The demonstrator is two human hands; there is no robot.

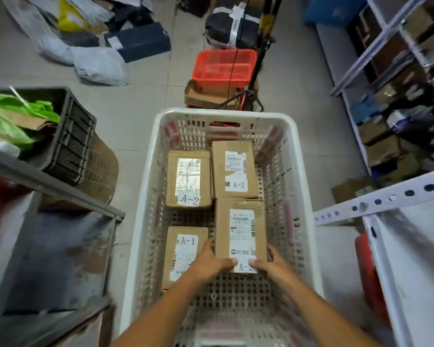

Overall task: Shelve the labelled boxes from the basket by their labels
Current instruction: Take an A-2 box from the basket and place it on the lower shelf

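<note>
A white slatted basket [145, 186] stands on the floor below me with several labelled cardboard boxes lying flat inside. The near right box [241, 229], marked A-2, is gripped at its near end by both hands: my left hand [211, 261] on its left edge, my right hand [273, 265] on its right corner. Beside it on the left lies a box marked A-1 [183, 256], partly under my left wrist. Two more A-2 boxes lie at the far end, one on the left [189, 179] and one on the right [234, 169].
White metal shelving [376, 201] runs along the right, loaded with parcels further back. A grey metal shelf [50, 186] and a black crate [70, 136] with green bags stand on the left. A red basket [223, 65] and a tripod stand beyond the white basket.
</note>
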